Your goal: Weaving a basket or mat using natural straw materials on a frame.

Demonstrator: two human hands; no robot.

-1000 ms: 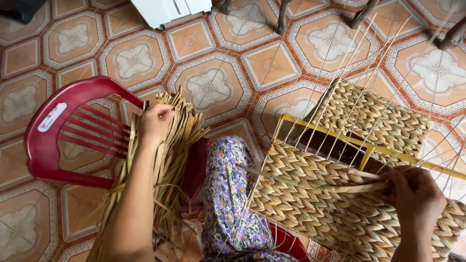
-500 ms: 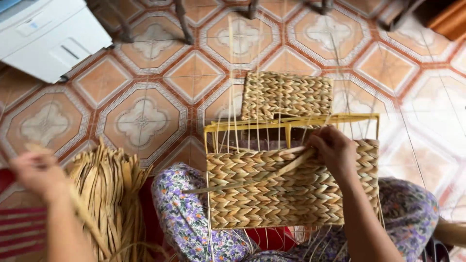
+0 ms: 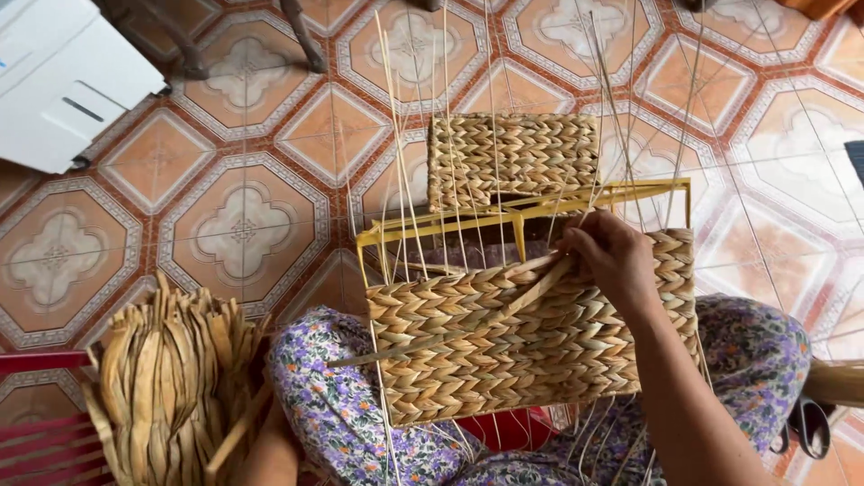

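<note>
A half-woven basket [image 3: 531,342] of flat dried fibre sits on my lap, built around a yellow metal frame [image 3: 432,229] with thin upright stakes [image 3: 400,144] rising from it. My right hand [image 3: 612,261] rests at the basket's top edge and pinches a long flat fibre strand [image 3: 531,283] that slants down across the woven front. Only part of my left arm [image 3: 265,450] shows at the bottom edge; the hand itself is out of sight. Beside that arm stands a bundle of dried fibre [image 3: 171,387].
The bundle lies on a red plastic chair [image 3: 40,432] at the lower left. A white box-like appliance [image 3: 63,81] stands at the upper left and chair legs [image 3: 301,36] at the top. My floral trousers [image 3: 333,405] cover my knees. The floor [image 3: 243,225] is patterned tile.
My left hand, which was raised by the fibre bundle, has dropped out of view. My right hand stays at the basket's top edge on the strand. The view has shifted slightly.
</note>
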